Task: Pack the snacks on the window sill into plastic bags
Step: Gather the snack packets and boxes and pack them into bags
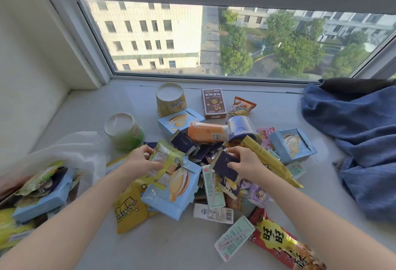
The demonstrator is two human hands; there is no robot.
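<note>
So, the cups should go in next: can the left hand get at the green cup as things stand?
Probably, once freed: the left hand grips a green snack packet, but the green cup stands just beyond it with nothing stacked on it.

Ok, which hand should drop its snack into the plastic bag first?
Left. The left hand grips a green packet and is nearer the plastic bag on the left; the right hand, holding a navy packet, would have to cross over.
</note>
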